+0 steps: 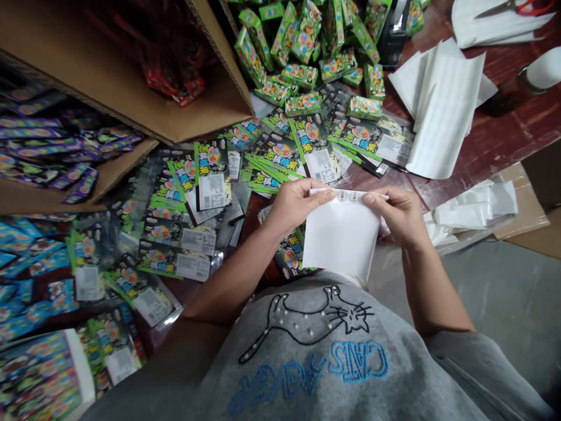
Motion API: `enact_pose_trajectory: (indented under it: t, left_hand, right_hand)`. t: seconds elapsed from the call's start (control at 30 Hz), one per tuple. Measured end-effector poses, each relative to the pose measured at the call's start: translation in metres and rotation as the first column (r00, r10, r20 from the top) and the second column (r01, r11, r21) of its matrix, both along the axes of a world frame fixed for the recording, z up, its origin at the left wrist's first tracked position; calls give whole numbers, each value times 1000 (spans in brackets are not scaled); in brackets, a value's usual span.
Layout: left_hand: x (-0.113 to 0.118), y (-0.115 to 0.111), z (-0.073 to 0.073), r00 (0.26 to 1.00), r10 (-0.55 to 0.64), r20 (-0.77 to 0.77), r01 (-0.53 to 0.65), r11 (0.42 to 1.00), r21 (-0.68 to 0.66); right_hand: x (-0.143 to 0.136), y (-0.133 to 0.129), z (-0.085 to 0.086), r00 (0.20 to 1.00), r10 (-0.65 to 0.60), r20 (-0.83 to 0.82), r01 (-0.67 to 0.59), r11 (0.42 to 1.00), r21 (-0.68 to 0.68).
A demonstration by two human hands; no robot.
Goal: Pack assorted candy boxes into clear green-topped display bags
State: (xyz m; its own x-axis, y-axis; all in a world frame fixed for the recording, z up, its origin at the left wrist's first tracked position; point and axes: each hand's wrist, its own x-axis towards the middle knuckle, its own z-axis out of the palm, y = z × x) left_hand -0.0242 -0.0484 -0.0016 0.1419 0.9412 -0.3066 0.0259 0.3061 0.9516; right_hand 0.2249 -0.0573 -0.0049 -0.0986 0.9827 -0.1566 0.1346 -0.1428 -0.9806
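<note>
A white sheet of round stickers (339, 240) hangs in front of my grey shirt, its top edge folded over so that two small printed circles show. My left hand (294, 204) pinches that edge on one side, thumb on top. On the other side my right hand (398, 213) grips the same edge between thumb and fingers. Just beyond the hands lie flat candy packets (278, 153) with black and green fronts and white label panels. Part of a similar packet (291, 254) shows beneath the sheet's left side.
Small green candy boxes (302, 104) are heaped at the back. Cardboard boxes (188, 120) with red and purple packets stand on the left, near blue packets (26, 251). Curled white sheets (447, 117), scissors (532, 7) and a white-capped container (546, 70) are on the right.
</note>
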Motion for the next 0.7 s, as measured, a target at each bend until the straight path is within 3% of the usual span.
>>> enact_pose_trajectory:
  t: [0.17, 0.3, 0.47, 0.7]
  left_hand:
    - [13, 0, 1, 999, -41, -33, 45, 987, 156]
    - [17, 4, -4, 998, -13, 54, 5, 990, 142]
    - [16, 7, -9, 999, 1, 45, -8, 989, 146]
    - [16, 3, -7, 991, 91, -102, -76, 987, 144]
  right_hand:
    - [-4, 6, 3, 996, -3, -90, -1, 999, -44]
    - [-6, 7, 4, 994, -81, -80, 74, 994, -85]
    - [-7, 7, 7, 995, -82, -51, 77, 993, -90]
    - [8, 14, 4, 994, -107, -8, 105, 985, -139]
